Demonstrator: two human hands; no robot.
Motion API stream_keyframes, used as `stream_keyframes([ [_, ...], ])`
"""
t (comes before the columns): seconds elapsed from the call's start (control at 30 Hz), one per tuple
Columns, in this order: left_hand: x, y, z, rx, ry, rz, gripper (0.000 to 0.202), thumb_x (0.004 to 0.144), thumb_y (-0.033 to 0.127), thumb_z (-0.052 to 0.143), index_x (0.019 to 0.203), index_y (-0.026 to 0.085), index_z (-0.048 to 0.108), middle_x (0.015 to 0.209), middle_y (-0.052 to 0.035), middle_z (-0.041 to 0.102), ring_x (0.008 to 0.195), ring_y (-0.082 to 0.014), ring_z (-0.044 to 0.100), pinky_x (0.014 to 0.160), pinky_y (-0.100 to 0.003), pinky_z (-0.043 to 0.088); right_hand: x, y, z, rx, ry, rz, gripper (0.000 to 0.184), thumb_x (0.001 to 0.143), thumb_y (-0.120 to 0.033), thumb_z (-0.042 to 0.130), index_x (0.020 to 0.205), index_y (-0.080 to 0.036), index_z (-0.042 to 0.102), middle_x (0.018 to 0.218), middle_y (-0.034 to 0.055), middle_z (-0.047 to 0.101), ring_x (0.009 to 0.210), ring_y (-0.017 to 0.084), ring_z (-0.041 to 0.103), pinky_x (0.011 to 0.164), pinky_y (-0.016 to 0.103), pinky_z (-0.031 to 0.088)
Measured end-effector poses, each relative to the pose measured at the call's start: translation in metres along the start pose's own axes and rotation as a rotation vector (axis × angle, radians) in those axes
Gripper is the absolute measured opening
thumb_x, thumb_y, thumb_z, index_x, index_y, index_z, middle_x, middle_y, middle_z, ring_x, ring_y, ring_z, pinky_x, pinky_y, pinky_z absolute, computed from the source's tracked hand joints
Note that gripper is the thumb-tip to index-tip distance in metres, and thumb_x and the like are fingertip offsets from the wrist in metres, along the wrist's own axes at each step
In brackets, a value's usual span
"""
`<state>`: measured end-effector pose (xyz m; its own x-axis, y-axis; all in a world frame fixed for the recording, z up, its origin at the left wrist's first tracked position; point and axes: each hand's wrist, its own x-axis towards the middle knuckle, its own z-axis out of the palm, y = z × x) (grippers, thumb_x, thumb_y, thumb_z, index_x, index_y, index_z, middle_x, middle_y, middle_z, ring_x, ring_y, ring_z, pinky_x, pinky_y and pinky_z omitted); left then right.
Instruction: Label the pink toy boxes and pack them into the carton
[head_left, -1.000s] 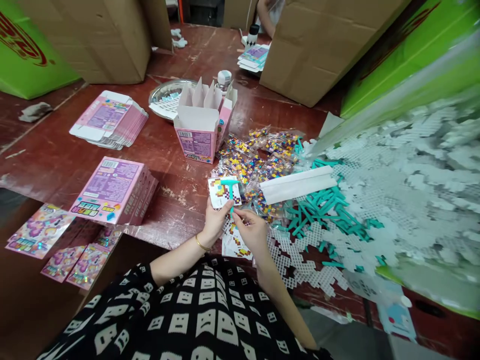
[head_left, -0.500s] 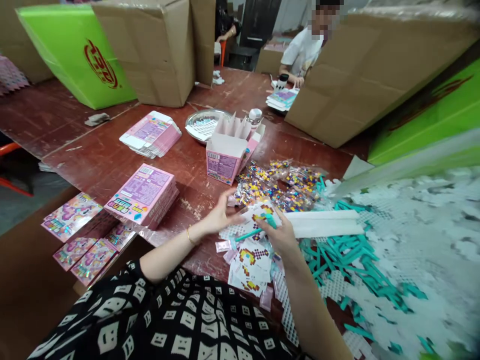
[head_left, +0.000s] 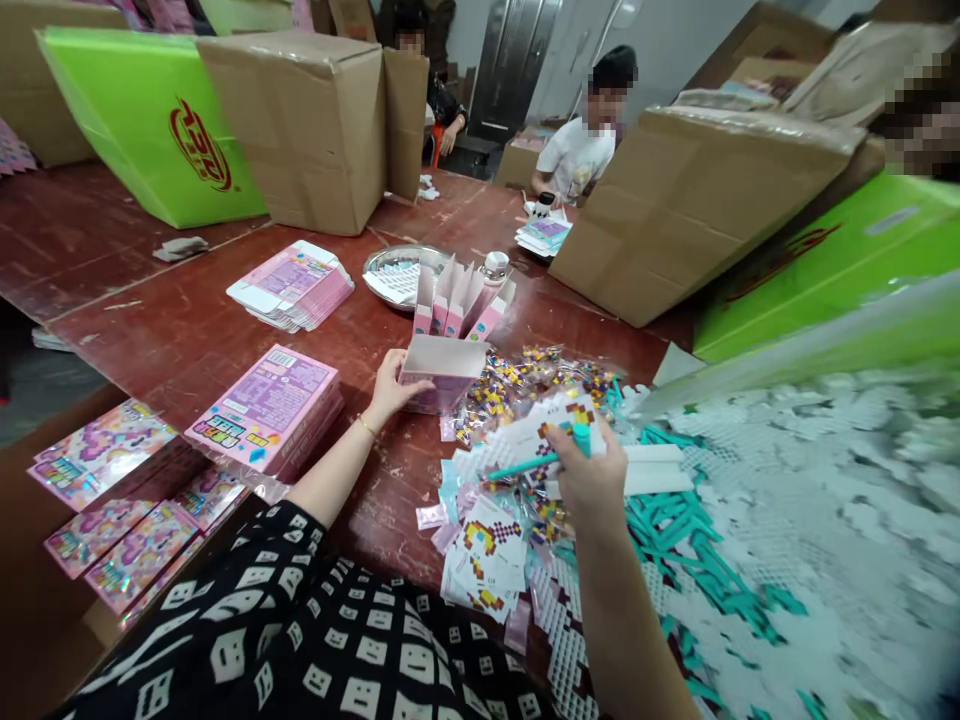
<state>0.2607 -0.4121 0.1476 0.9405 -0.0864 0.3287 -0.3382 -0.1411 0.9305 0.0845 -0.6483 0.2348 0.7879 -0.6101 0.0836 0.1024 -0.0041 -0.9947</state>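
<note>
My left hand (head_left: 391,385) grips the near flap of an open pink carton (head_left: 448,352) standing on the red table (head_left: 187,330). My right hand (head_left: 592,472) is closed on a bundle lifted above the table: a pixel-pattern card (head_left: 547,425), a white pegboard piece and a teal tool (head_left: 536,460). Below it lie more pattern cards (head_left: 487,555) and small pink bags. Bags of coloured beads (head_left: 540,385) sit just right of the carton.
Stacks of flat pink cartons (head_left: 266,410) (head_left: 292,283) lie to the left, sticker sheets (head_left: 97,455) nearer me. A metal dish (head_left: 397,270), teal tools (head_left: 675,540), white pegboards (head_left: 817,500), cardboard boxes (head_left: 675,200) and green boxes (head_left: 150,110) surround. Other people sit behind.
My left hand left the card bundle and reached forward to take hold of the pink carton's flap. My right hand now carries the card, pegboard and teal tool alone, raised slightly.
</note>
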Motion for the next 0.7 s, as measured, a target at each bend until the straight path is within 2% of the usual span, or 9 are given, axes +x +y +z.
stream_keyframes([
  [0.1, -0.036, 0.031, -0.016, 0.085, -0.189, 0.042, 0.06, 0.045, 0.053, 0.092, 0.07, 0.018, 0.05, 0.072, 0.0036, 0.056, 0.07, -0.0145, 0.053, 0.066, -0.024, 0.041, 0.012, -0.025, 0.028, -0.116, 0.043, -0.252, 0.066, 0.061, -0.049, 0.085, 0.113, -0.017, 0.062, 0.098, 0.0059, 0.067, 0.081, 0.02, 0.064, 0.081, 0.039, 0.056],
  [0.2, -0.062, 0.061, -0.03, 0.087, -0.282, -0.009, 0.063, 0.043, 0.057, 0.092, 0.07, 0.017, 0.051, 0.065, 0.0057, 0.052, 0.061, -0.0112, 0.046, 0.059, -0.023, 0.035, 0.015, -0.037, 0.051, -0.33, 0.036, -0.445, 0.061, 0.067, -0.052, 0.082, 0.114, -0.02, 0.062, 0.1, 0.0072, 0.064, 0.091, 0.024, 0.062, 0.086, 0.04, 0.053],
  [0.27, -0.076, 0.075, -0.035, 0.038, -0.352, -0.069, 0.062, 0.045, 0.058, 0.091, 0.074, 0.016, 0.056, 0.069, 0.0036, 0.057, 0.063, -0.0121, 0.048, 0.061, -0.023, 0.038, 0.01, -0.035, 0.058, -0.471, -0.081, -0.534, 0.053, 0.071, -0.055, 0.08, 0.109, -0.021, 0.064, 0.096, 0.007, 0.063, 0.091, 0.025, 0.06, 0.087, 0.04, 0.051],
  [0.33, -0.09, 0.084, -0.035, -0.024, -0.41, -0.175, 0.062, 0.046, 0.059, 0.091, 0.079, 0.015, 0.061, 0.073, 0.001, 0.062, 0.066, -0.0139, 0.053, 0.063, -0.024, 0.042, 0.001, -0.029, 0.057, -0.602, -0.251, -0.628, 0.049, 0.075, -0.061, 0.075, 0.105, -0.023, 0.067, 0.095, 0.0077, 0.062, 0.093, 0.027, 0.058, 0.09, 0.043, 0.048],
  [0.43, -0.112, 0.088, -0.027, -0.148, -0.417, -0.371, 0.063, 0.052, 0.061, 0.087, 0.088, 0.014, 0.066, 0.082, -0.0035, 0.068, 0.071, -0.0169, 0.06, 0.068, -0.027, 0.047, -0.016, -0.019, 0.048, -0.758, -0.439, -0.738, 0.059, 0.087, -0.067, 0.056, 0.124, -0.022, 0.062, 0.117, 0.0129, 0.06, 0.11, 0.033, 0.054, 0.099, 0.05, 0.041],
  [0.5, -0.127, 0.088, -0.022, -0.23, -0.417, -0.465, 0.062, 0.059, 0.062, 0.084, 0.094, 0.014, 0.067, 0.086, -0.0058, 0.071, 0.074, -0.0184, 0.063, 0.071, -0.03, 0.05, -0.029, -0.015, 0.04, -0.778, -0.523, -0.758, 0.057, 0.096, -0.061, 0.043, 0.134, -0.021, 0.054, 0.126, 0.0145, 0.059, 0.118, 0.033, 0.053, 0.102, 0.05, 0.038],
  [0.53, -0.134, 0.088, -0.019, -0.258, -0.429, -0.499, 0.061, 0.061, 0.062, 0.082, 0.095, 0.013, 0.067, 0.087, -0.0065, 0.072, 0.075, -0.0191, 0.064, 0.073, -0.031, 0.051, -0.036, -0.013, 0.035, -0.766, -0.581, -0.749, 0.053, 0.099, -0.056, 0.04, 0.133, -0.019, 0.055, 0.124, 0.0143, 0.061, 0.117, 0.031, 0.054, 0.1, 0.048, 0.039],
  [0.63, -0.156, 0.084, -0.015, -0.238, -0.461, -0.57, 0.06, 0.063, 0.062, 0.081, 0.095, 0.013, 0.067, 0.088, -0.0068, 0.071, 0.077, -0.0204, 0.065, 0.073, -0.032, 0.051, -0.052, -0.007, 0.021, -0.737, -0.857, -0.611, 0.035, 0.101, -0.042, 0.044, 0.115, -0.018, 0.065, 0.098, 0.0095, 0.071, 0.092, 0.024, 0.064, 0.083, 0.037, 0.046],
  [0.7, -0.17, 0.078, -0.015, -0.187, -0.468, -0.617, 0.059, 0.062, 0.061, 0.082, 0.094, 0.013, 0.066, 0.088, -0.0068, 0.071, 0.079, -0.0213, 0.065, 0.074, -0.033, 0.051, -0.062, 0.002, 0.011, -0.734, -1.019, -0.481, 0.029, 0.099, -0.037, 0.047, 0.103, -0.02, 0.07, 0.079, 0.0044, 0.071, 0.071, 0.019, 0.062, 0.07, 0.033, 0.046],
])
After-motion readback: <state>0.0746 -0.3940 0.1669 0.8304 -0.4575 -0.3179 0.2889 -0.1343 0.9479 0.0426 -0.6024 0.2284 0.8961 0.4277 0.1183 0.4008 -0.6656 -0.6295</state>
